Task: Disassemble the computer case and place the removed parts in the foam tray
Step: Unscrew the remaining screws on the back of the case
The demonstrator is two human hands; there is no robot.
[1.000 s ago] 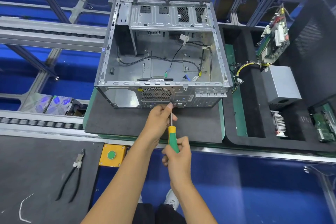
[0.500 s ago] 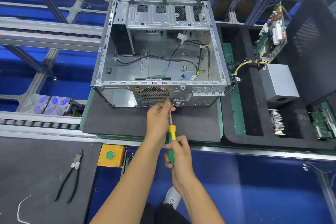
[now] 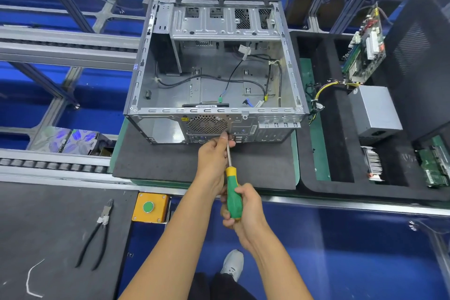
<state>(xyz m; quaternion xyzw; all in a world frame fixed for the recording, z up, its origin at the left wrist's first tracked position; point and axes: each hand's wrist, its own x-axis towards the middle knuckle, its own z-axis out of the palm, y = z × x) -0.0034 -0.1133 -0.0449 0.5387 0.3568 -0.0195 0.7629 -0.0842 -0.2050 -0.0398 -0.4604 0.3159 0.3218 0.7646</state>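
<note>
1. Your desk (image 3: pixel 73 226) is a dark mat beside a roller line framed in aluminium, with blue flooring below; pliers (image 3: pixel 97 236) lie on the mat, and a yellow box with a green button (image 3: pixel 149 207) sits at its right edge.
2. The computer case (image 3: pixel 214 73) lies open side up on a black foam pad (image 3: pixel 170 163), its rear panel facing you; loose black cables run across its bare floor.
3. Your right hand (image 3: pixel 246 209) has a closed grip around the green handle of the screwdriver (image 3: pixel 233 192), near you and below the case.
4. The screwdriver's shaft runs up and away from that grip to the rear panel, its tip just right of the fan grille (image 3: pixel 207 124).
5. Your left hand (image 3: pixel 214 156) pinches the shaft near the tip, fingertips touching the panel.
6. The foam tray (image 3: pixel 341 129) stands just right of the case. In its compartments you can see a circuit board (image 3: pixel 365 48) leaning upright, a grey power supply (image 3: pixel 375 109), a finned heatsink (image 3: pixel 372 163) and a green board (image 3: pixel 435 165).
</note>
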